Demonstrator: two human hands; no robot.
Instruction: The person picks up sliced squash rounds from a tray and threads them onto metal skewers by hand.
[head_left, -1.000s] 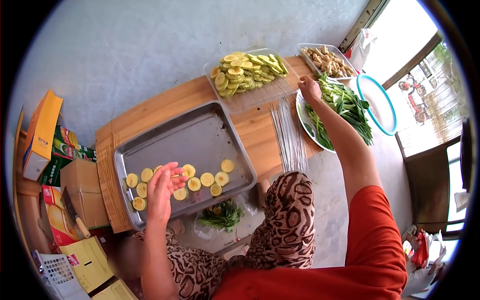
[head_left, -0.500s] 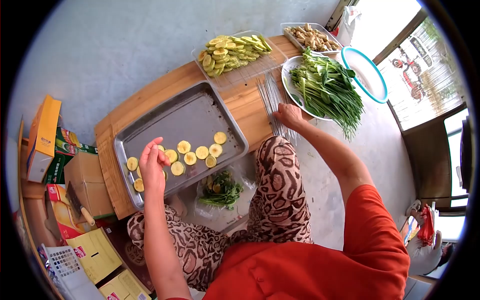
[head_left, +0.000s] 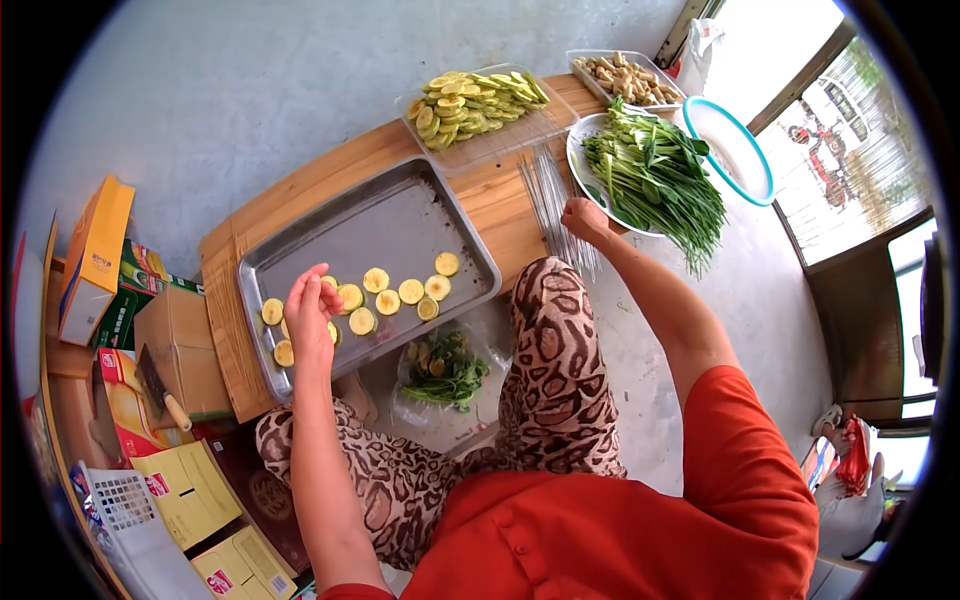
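Observation:
My left hand [head_left: 312, 303] hovers over the front left of a grey metal tray [head_left: 370, 215]. Its fingers are loosely bent and apart, with no held object visible. Round zucchini slices [head_left: 411, 291] lie spread along the tray's near side, some partly hidden by that hand. To the right, my right hand [head_left: 585, 220] is closed at the edge of a bundle of thin metal skewers [head_left: 549, 200] on the wooden table [head_left: 497, 222]. Whatever its fingers hold is hidden. Beside it stands a white bowl [head_left: 582, 160] heaped with leafy green stalks [head_left: 650, 165].
Behind the tray, a clear plastic container [head_left: 530, 130] holds piled zucchini slices. A second container [head_left: 590, 62] has pale brown pieces. A blue-rimmed basin [head_left: 763, 190] stands right of the bowl. Below the table lies a plastic bag of greens [head_left: 447, 380]. Boxes [head_left: 180, 345] stand left.
The view has shifted slightly, so the tray and table sit a little further right. My right hand has drawn slightly right across the skewers. My left hand stays over the tray.

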